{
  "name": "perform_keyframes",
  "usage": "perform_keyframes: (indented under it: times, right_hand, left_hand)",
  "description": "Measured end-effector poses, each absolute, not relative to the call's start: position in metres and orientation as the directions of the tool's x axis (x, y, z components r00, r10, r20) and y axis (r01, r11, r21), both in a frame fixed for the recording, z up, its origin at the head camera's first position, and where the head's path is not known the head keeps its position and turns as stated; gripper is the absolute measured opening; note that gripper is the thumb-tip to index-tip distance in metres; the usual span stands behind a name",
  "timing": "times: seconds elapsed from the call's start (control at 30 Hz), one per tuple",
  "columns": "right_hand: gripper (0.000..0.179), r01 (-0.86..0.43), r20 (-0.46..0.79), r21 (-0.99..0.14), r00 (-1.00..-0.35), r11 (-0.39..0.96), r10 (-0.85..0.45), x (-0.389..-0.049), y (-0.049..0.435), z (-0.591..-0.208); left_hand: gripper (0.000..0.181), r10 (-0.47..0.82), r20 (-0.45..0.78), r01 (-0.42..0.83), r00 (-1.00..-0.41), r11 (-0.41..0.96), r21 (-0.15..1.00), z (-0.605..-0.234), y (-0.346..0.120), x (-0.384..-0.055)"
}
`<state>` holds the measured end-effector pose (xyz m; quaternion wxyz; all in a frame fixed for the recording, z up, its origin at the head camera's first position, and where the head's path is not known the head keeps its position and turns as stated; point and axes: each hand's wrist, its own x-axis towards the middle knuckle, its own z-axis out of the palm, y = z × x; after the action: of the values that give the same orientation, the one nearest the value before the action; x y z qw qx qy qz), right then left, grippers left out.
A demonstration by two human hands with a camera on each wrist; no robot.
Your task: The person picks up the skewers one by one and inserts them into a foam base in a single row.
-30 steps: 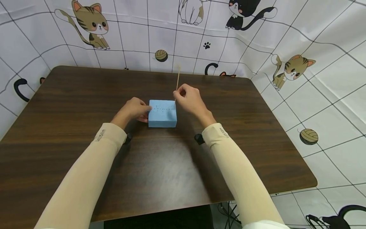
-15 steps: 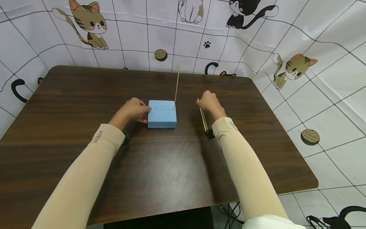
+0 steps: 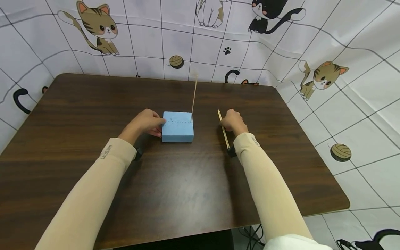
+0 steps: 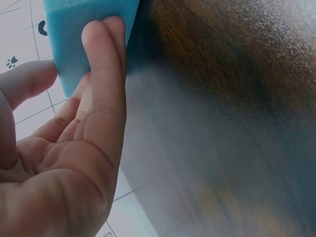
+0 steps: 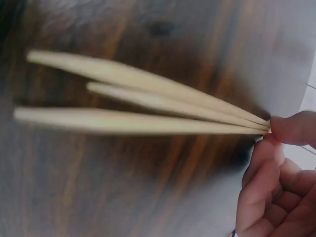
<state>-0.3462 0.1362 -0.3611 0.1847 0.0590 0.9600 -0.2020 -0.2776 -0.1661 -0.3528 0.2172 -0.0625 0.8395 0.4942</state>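
Note:
A light blue foam block (image 3: 178, 134) lies on the table, with a row of small holes across its top. One thin wooden skewer (image 3: 194, 95) stands in it near the right edge, leaning slightly. My left hand (image 3: 144, 122) touches the block's left end. In the left wrist view its long fingers (image 4: 105, 89) lie straight against one face and the thumb meets an edge. To the right of the block, my right hand (image 3: 233, 121) pinches a few wooden skewers (image 3: 225, 137) low over the table. Three of them fan out from thumb and fingertip in the right wrist view (image 5: 148, 98).
The dark wooden table (image 3: 175, 194) has its far edge against a white cat-print sheet (image 3: 147, 41), which continues down the right side. Black cables (image 3: 250, 236) hang below the near edge.
My right hand has left the standing skewer and moved right, now holding loose skewers lower and slightly nearer. The skewer stays upright in the block. My left hand keeps its place.

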Motion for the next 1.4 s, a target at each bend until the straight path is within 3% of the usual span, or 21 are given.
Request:
perform_keyframes:
  times: [0.4,0.57,0.77,0.97,1.4]
  right_hand:
    - [0.027,0.086,-0.281,-0.31,-0.96,0.947,-0.005,-0.339,0.133,-0.368]
    - [0.028,0.077,-0.187,-0.381,-0.982,0.921,0.005,-0.341,0.129,-0.353]
    - [0.029,-0.057,0.015,-0.492,-0.998,0.869,-0.057,-0.343,0.12,-0.334]
    - [0.006,-0.224,0.24,-0.573,-0.966,0.789,-0.1,-0.342,0.113,-0.326]
    - [0.025,-0.438,0.521,-0.64,-0.851,0.631,-0.062,-0.332,0.095,-0.292]
  left_hand:
    - [0.038,0.117,-0.429,-0.326,-0.895,0.484,0.812,-0.352,-0.165,-0.274]
    - [0.038,0.122,-0.43,-0.324,-0.894,0.487,0.811,-0.354,-0.166,-0.275]
    - [0.038,0.119,-0.428,-0.325,-0.896,0.481,0.814,-0.355,-0.165,-0.276]
    - [0.036,0.129,-0.398,-0.301,-0.908,0.462,0.835,-0.357,-0.166,-0.275]
    - [0.037,0.126,-0.401,-0.301,-0.907,0.473,0.828,-0.357,-0.168,-0.277]
